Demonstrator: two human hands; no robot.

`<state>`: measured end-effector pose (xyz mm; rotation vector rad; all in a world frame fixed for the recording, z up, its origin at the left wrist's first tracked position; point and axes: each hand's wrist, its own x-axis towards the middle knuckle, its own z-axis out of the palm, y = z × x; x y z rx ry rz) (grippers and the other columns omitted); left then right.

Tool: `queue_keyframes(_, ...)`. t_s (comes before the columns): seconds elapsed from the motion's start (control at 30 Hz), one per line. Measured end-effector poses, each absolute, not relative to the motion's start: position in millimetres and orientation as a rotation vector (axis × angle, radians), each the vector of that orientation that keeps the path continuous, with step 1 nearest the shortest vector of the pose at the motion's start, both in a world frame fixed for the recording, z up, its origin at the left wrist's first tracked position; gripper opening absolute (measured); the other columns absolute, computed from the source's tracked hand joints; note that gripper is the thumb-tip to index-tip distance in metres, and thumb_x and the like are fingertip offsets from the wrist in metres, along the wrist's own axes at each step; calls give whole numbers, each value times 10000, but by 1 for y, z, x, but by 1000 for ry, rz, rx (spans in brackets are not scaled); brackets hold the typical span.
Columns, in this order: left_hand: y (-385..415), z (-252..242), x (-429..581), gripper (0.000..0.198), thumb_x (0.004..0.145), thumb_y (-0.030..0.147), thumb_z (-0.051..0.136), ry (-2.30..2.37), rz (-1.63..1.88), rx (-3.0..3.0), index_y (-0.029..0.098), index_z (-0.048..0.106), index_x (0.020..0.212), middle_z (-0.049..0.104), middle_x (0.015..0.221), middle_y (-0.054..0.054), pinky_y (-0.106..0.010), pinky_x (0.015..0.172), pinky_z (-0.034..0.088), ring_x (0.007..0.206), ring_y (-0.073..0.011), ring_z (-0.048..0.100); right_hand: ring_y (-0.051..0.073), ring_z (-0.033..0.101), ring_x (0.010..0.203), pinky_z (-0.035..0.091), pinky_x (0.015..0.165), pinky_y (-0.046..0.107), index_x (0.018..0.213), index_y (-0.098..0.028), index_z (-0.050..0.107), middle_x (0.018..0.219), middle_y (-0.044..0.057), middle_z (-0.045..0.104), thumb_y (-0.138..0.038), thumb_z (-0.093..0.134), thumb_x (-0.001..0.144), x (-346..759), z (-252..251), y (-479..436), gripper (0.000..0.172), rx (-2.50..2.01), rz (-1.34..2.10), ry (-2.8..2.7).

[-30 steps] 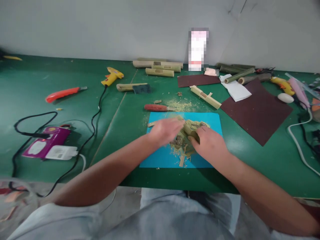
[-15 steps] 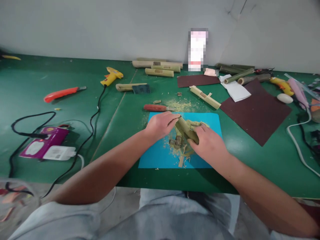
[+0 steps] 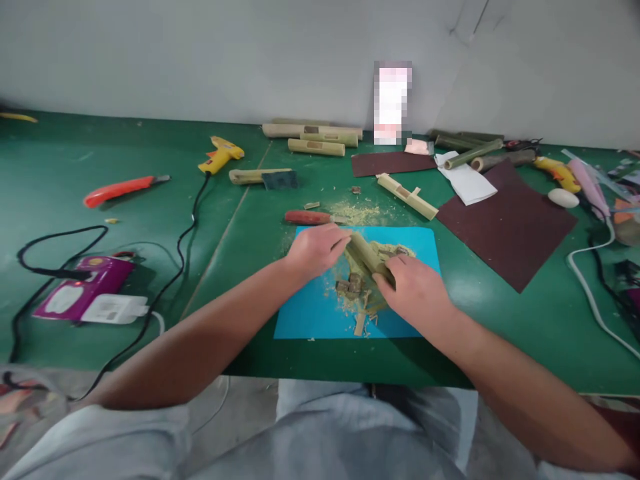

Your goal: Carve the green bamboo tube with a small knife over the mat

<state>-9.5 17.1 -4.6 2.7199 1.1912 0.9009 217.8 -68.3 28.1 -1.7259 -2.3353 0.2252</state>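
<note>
Lying slantwise between two bare hands, a bamboo tube (image 3: 367, 252) sits over a heap of shavings (image 3: 355, 268) in the middle of a blue sheet (image 3: 305, 319). The right hand (image 3: 419, 288) wraps its near end, fingers curled round it; the left hand (image 3: 317, 250) is at the far end, fingers pressed together, though whether they pinch the tube or something small cannot be told. The round tube could roll or slip if the right hand slackens, since loose shavings and dark offcuts (image 3: 354, 283) give poor footing, and a rough cut edge could prick bare skin. Just beyond the sheet rests a red-handled chisel (image 3: 307, 217); the left hand, reaching forward, might knock it or meet its metal end. On the green worktop (image 3: 240, 267), a black cord (image 3: 183, 260) runs from a yellow glue gun (image 3: 220, 157) towards the left forearm, and snagging it could drag the gun. A white adapter (image 3: 114, 309) at the purple power strip (image 3: 63, 297) bears tiny print, unreadable; the upright screen (image 3: 393, 103) by the wall is pixelated, and no brand is legible
</note>
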Motion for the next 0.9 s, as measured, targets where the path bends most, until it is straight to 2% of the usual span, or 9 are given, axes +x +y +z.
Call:
queue_keyframes(0.27, 11, 4, -5, 284, 1012, 268, 507, 1152, 1087, 2668, 128, 723, 1131, 767, 1013, -96, -314, 833, 585, 922, -208, 732, 253, 647, 865, 457, 665, 357, 848, -186, 645, 915, 107, 691, -359, 502, 983, 218, 25, -66, 262, -1742, 227, -2342)
queue_keyframes(0.4, 11, 4, -3, 270, 1009, 281, 519, 1101, 1003, 2680, 150, 721, 1131, 770, 1023, -79, -303, 832, 587, 915, -197, 736, 252, 652, 906, 473, 692, 358, 922, -181, 654, 969, 108, 692, -328, 482, 994, 219, 26, -65, 237, -1719, 257, -2307)
queue_keyframes(0.47, 11, 2, -4, 265, 1007, 285, 522, 1116, 964, 2682, 161, 724, 1126, 769, 1038, -72, -302, 842, 585, 932, -199, 735, 261, 649, 937, 483, 706, 361, 986, -185, 654, 1025, 118, 688, -352, 540, 964, 220, 27, -66, 204, -1705, 246, -2278)
queue_keyframes(0.6, 13, 2, -5, 267, 1005, 284, 523, 1153, 931, 2669, 161, 726, 1128, 767, 1039, -73, -313, 845, 584, 936, -204, 732, 291, 639, 985, 504, 744, 386, 1049, -194, 644, 1073, 131, 674, -410, 689, 855, 221, 29, -68, 294, -1666, 229, -2265)
queue_keyframes(0.9, 13, 2, -5, 276, 1005, 293, 518, 1155, 954, 2624, 168, 725, 1139, 766, 1038, -78, -305, 850, 579, 937, -200, 728, 260, 640, 916, 484, 710, 362, 1018, -178, 634, 1021, 129, 680, -277, 537, 926, 220, 27, -66, 166, -1698, 269, -2268)
